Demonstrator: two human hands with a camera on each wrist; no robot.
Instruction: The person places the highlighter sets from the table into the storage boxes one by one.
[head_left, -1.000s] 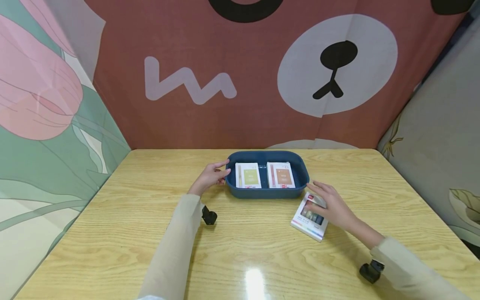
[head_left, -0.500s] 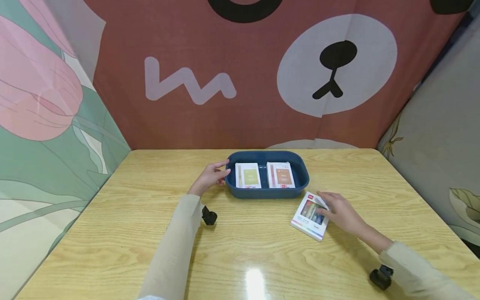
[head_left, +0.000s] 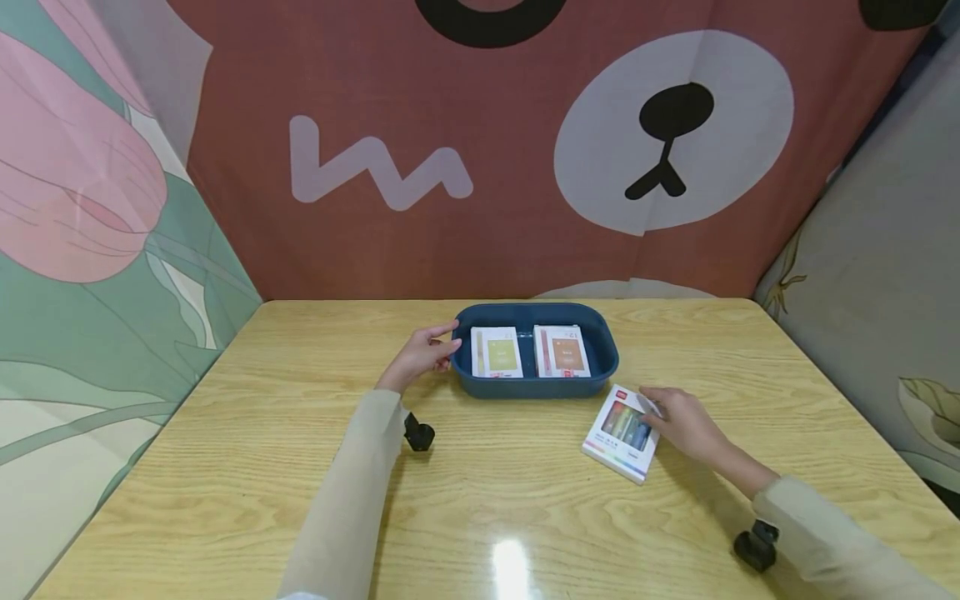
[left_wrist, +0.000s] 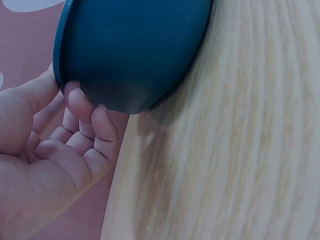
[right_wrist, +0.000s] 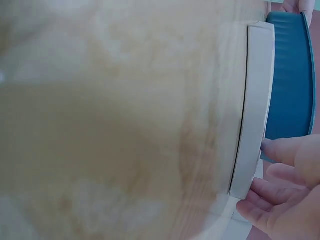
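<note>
My left hand pinches the left rim of a dark blue two-compartment bin, thumb above and fingers below, as the left wrist view also shows. In the bin lie two flat white boxes, one with a yellow-green panel, the other with an orange panel, one in each compartment. A white crayon box with a window onto coloured sticks lies tilted on the table in front of the bin's right corner. My right hand grips this box at its upper right edge, thumb on the top face and fingers along the side.
The wooden table carries the bin near its back edge. Behind hangs a reddish-brown cloth with a cartoon face. Patterned cloths stand at the left and right. A black wrist camera is on each sleeve.
My right hand has drawn back to the right, from over the crayon box to its right edge, uncovering the window. The box has shifted barely, if at all. My left hand and the bin have stayed put.
</note>
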